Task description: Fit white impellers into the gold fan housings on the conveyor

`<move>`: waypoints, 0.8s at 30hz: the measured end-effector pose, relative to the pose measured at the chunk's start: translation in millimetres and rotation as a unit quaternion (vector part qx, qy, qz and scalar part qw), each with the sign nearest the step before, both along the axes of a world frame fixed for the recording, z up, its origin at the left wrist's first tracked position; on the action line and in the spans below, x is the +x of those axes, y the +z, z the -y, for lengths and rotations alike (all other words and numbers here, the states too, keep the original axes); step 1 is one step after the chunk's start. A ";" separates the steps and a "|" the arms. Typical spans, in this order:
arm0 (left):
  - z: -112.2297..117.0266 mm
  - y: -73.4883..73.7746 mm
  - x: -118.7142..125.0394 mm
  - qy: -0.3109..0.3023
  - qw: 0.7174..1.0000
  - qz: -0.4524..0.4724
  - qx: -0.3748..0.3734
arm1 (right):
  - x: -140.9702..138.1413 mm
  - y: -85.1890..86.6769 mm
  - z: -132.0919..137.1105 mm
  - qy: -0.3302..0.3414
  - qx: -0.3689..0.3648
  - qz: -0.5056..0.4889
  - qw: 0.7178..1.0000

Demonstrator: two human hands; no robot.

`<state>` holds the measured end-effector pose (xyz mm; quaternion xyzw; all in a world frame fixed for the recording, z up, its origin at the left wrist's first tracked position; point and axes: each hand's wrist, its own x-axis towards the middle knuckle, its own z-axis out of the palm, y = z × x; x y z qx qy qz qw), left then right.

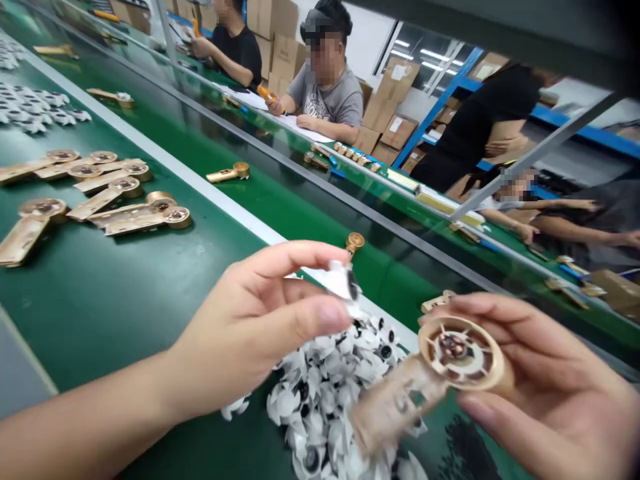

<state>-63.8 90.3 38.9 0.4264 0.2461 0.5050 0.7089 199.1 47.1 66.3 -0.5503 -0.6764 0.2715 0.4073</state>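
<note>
Between thumb and fingertips, my left hand [270, 313] pinches a small white fan blade [342, 283] with a dark hub. My right hand [540, 373] grips the round head of a gold handheld-fan housing [460, 353]. A copper-wound motor shows in the middle of that ring, and the housing's handle slants down to the left, slightly blurred. The blade is apart from the housing, up and to its left. Below both hands lies a heap of white fan blades [320, 400], partly hidden by the housing and my left hand.
Several gold fan housings [115, 187] lie on the green table to the left, near more white blades [35, 107]. Beyond a pale strip runs a green belt carrying single housings [230, 173]. Co-workers [325, 87] sit across the line, under slanted metal posts [540, 153].
</note>
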 end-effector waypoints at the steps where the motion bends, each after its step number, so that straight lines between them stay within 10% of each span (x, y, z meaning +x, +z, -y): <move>1: 2.8 -1.6 3.6 -0.026 1.000 0.006 0.006 | -1.8 -5.7 4.3 0.025 -0.006 -0.002 1.000; 13: -2.2 -10.8 8.7 0.045 0.921 -0.187 0.338 | -6.8 -25.9 6.4 0.088 0.050 0.113 0.988; 24: -4.7 -10.8 3.9 0.009 0.918 -0.228 0.325 | -11.8 -19.9 2.6 0.127 0.131 0.218 0.959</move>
